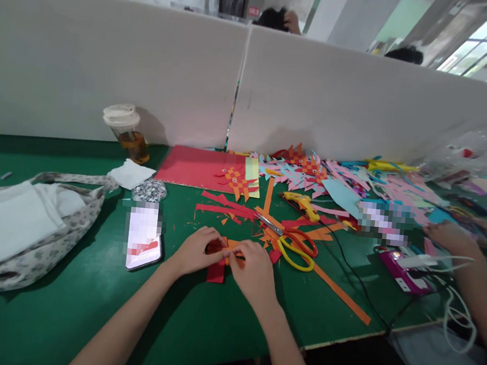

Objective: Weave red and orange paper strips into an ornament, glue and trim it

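Observation:
Both of my hands meet over red and orange paper strips (pixel 216 272) on the green table. My left hand (pixel 201 251) pinches the strips from the left, fingertips curled in. From the right, my right hand (pixel 253 268) pinches them too, its thumb and finger almost touching the left ones. Part of the paper is hidden under my fingers. Just right of my hands lie scissors (pixel 295 249) with red and yellow handles, on orange and red paper scraps. Beyond them, a woven orange and red paper fish (pixel 237 182) rests on a red sheet (pixel 197 166).
A phone (pixel 146 236) and a cloth bag (pixel 79 235) lie left; a lidded cup of drink (pixel 127 134) stands behind. Right are a yellow glue gun (pixel 301 204), its cord, a purple power strip (pixel 405 271) and a co-worker's hand (pixel 449 235). A white partition (pixel 152 59) closes the back.

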Demonstrator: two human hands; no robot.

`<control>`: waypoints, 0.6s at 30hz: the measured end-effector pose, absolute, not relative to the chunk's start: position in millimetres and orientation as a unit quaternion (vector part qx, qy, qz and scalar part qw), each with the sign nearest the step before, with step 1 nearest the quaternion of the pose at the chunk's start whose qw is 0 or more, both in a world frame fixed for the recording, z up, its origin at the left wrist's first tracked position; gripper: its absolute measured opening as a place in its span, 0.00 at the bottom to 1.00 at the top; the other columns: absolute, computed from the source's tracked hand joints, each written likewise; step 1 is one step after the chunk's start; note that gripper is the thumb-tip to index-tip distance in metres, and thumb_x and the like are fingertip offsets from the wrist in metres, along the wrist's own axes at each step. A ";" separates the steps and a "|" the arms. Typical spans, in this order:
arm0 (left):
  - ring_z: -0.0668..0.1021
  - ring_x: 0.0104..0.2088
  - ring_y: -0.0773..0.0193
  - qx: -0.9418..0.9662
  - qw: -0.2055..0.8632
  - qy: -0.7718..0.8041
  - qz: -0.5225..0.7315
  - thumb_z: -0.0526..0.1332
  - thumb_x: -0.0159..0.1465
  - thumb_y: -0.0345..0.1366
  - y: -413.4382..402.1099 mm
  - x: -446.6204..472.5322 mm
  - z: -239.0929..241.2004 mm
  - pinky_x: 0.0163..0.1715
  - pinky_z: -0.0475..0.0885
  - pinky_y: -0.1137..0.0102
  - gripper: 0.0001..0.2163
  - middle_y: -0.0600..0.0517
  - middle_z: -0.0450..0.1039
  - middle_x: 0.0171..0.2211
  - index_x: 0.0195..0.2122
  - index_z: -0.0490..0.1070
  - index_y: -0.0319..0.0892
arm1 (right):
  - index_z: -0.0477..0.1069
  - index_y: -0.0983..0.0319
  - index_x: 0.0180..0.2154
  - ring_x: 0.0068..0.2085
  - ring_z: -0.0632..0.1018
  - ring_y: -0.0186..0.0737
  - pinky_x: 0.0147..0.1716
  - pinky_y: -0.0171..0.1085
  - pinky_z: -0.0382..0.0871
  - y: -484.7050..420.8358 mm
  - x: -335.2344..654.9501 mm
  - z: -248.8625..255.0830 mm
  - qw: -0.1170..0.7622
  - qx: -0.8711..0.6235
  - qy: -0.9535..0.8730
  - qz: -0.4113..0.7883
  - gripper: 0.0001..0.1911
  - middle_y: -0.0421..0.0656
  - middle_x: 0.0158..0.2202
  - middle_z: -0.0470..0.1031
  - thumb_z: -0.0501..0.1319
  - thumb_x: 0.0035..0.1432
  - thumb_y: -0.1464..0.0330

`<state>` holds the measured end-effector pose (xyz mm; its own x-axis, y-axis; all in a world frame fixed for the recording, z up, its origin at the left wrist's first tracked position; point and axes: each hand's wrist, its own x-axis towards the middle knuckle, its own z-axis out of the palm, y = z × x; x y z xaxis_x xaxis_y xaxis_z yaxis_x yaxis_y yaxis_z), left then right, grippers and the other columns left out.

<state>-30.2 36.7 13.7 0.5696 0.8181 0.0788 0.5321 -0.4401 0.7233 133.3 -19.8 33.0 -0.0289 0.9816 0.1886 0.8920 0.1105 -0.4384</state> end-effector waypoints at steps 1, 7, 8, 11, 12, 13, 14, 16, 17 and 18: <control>0.69 0.37 0.60 0.823 0.332 0.408 0.213 0.58 0.57 0.42 36.6 -30.7 14.1 0.38 0.65 0.65 0.09 0.51 0.70 0.33 0.35 0.70 0.44 | 0.67 0.60 0.26 0.37 0.70 0.38 0.37 0.37 0.58 -19.6 131.8 32.3 0.216 -0.662 -0.714 0.080 0.09 0.41 0.32 0.73 0.54 0.56 0.66; 0.69 0.39 0.60 0.819 0.347 0.400 0.219 0.57 0.55 0.32 37.3 -31.9 13.1 0.41 0.64 0.64 0.07 0.52 0.70 0.35 0.36 0.70 0.44 | 0.68 0.60 0.30 0.34 0.70 0.40 0.37 0.39 0.56 -24.9 135.5 26.5 0.153 -0.674 -0.720 0.065 0.07 0.42 0.30 0.73 0.56 0.55 0.64; 0.69 0.39 0.61 0.815 0.355 0.399 0.224 0.55 0.56 0.31 37.6 -31.8 12.9 0.42 0.64 0.64 0.07 0.52 0.70 0.35 0.35 0.70 0.44 | 0.68 0.60 0.30 0.35 0.70 0.41 0.37 0.39 0.55 -26.0 136.6 25.4 0.145 -0.675 -0.721 0.067 0.06 0.42 0.31 0.73 0.58 0.54 0.65; 0.69 0.40 0.62 0.808 0.369 0.397 0.229 0.49 0.60 0.29 38.5 -31.6 12.5 0.43 0.63 0.65 0.10 0.52 0.70 0.36 0.34 0.70 0.44 | 0.68 0.60 0.30 0.36 0.70 0.41 0.37 0.39 0.55 -27.1 138.1 23.2 0.130 -0.675 -0.720 0.089 0.05 0.41 0.32 0.73 0.60 0.51 0.66; 0.69 0.40 0.62 0.808 0.370 0.398 0.230 0.48 0.60 0.28 38.7 -31.5 12.4 0.44 0.63 0.65 0.11 0.52 0.70 0.36 0.34 0.70 0.44 | 0.68 0.60 0.30 0.35 0.70 0.40 0.36 0.39 0.55 -26.8 137.9 23.1 0.131 -0.676 -0.718 0.100 0.04 0.41 0.32 0.73 0.60 0.51 0.66; 0.69 0.40 0.62 0.807 0.370 0.398 0.231 0.47 0.60 0.28 38.9 -31.4 12.2 0.44 0.63 0.65 0.12 0.52 0.70 0.36 0.34 0.70 0.44 | 0.67 0.60 0.30 0.35 0.70 0.40 0.36 0.38 0.55 -26.3 137.4 23.3 0.132 -0.678 -0.715 0.111 0.04 0.40 0.31 0.73 0.60 0.51 0.67; 0.69 0.40 0.62 0.808 0.369 0.397 0.231 0.47 0.60 0.28 38.9 -31.2 12.0 0.44 0.63 0.65 0.12 0.52 0.70 0.36 0.34 0.70 0.44 | 0.67 0.60 0.30 0.35 0.70 0.40 0.36 0.38 0.56 -25.6 136.8 23.8 0.135 -0.679 -0.712 0.119 0.03 0.40 0.30 0.73 0.60 0.51 0.68; 0.69 0.40 0.62 0.810 0.367 0.396 0.229 0.48 0.58 0.27 38.9 -31.1 11.5 0.44 0.63 0.65 0.12 0.52 0.70 0.36 0.34 0.69 0.44 | 0.67 0.59 0.31 0.34 0.70 0.39 0.35 0.37 0.56 -24.2 135.5 25.2 0.142 -0.683 -0.705 0.128 0.03 0.39 0.28 0.72 0.60 0.51 0.69; 0.69 0.40 0.62 0.811 0.366 0.396 0.226 0.49 0.57 0.26 38.7 -31.0 11.3 0.44 0.63 0.65 0.11 0.52 0.70 0.36 0.34 0.69 0.44 | 0.67 0.59 0.32 0.34 0.70 0.39 0.35 0.37 0.56 -23.6 134.9 26.1 0.145 -0.684 -0.703 0.128 0.04 0.39 0.27 0.72 0.59 0.51 0.70; 0.69 0.40 0.61 0.813 0.362 0.397 0.223 0.50 0.56 0.26 38.5 -30.9 10.9 0.43 0.64 0.65 0.11 0.52 0.70 0.36 0.34 0.69 0.44 | 0.68 0.59 0.33 0.33 0.70 0.39 0.35 0.37 0.56 -23.0 134.5 26.9 0.148 -0.685 -0.703 0.124 0.04 0.39 0.26 0.72 0.59 0.51 0.70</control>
<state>-30.9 38.5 10.9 0.5855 0.8071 0.0759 0.4839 -0.4230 0.7661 134.5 -23.0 26.9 -0.0176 0.9991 0.0392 0.9257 0.0311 -0.3769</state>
